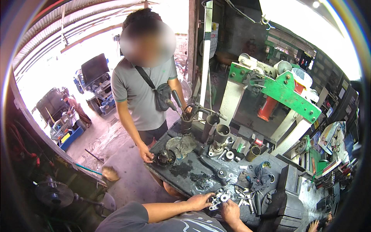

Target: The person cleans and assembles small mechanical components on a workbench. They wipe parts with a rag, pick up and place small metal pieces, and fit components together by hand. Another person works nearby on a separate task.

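A silvery metal machine part with a round ring-shaped piece (pixel 224 197) lies at the near edge of the dark workbench (pixel 185 181). My left hand (pixel 200 202) comes in from its left side, with the fingertips closed on its edge. Against its near right side is my right hand (pixel 230 211), fingers curled; what they hold, if anything, is hidden. Several spanners and loose metal tools (pixel 245 196) lie just right of the part. Beyond it, a dark long-handled ratchet-like tool (pixel 216 169) rests on the oily bench top.
Across the bench stands a person in a grey shirt (pixel 143 92), one hand (pixel 146 153) at the bench edge beside a black bowl (pixel 166 158). Metal cylinders (pixel 222 133) and a rag (pixel 181 145) sit farther back. A green and white press frame (pixel 276 91) rises behind.
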Tool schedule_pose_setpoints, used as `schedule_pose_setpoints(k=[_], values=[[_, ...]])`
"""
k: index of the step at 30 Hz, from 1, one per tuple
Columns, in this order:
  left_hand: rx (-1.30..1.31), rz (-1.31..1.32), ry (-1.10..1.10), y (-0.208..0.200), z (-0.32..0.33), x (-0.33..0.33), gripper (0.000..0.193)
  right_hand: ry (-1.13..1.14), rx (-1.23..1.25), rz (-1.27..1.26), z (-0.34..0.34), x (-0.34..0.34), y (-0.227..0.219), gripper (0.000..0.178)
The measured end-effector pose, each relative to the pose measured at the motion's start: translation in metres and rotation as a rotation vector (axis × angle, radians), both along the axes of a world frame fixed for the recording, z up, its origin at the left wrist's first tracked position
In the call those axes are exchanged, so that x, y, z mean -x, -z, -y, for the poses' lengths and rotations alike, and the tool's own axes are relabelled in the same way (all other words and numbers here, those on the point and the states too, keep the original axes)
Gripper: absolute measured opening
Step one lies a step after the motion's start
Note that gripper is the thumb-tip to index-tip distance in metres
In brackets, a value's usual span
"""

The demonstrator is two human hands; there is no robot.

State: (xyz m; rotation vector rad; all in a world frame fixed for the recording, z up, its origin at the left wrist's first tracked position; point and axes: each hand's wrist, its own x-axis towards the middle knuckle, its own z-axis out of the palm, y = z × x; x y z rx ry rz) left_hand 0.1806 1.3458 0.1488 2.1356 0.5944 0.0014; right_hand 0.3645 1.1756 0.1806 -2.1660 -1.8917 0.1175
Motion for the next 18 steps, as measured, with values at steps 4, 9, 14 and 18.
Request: schedule_pose_setpoints(k=[4, 9, 14, 18], values=[[0.042, -0.045, 0.010, 0.000, 0.001, 0.001, 0.069, -0.009, -0.100, 0.033, 0.004, 0.002, -0.002, 0.012], [0.057, -0.030, -0.005, -0.006, 0.001, 0.002, 0.068, 0.009, 0.003, -0.005, 0.004, 0.005, -0.005, 0.018], [0.112, -0.082, 0.008, -0.015, -0.001, 0.001, 0.068, 0.006, -0.023, 0.012, 0.001, 0.002, -0.001, 0.019], [0.049, -0.067, 0.008, -0.017, -0.001, 0.001, 0.069, 0.008, -0.030, 0.006, 0.004, 0.000, 0.001, 0.019]])
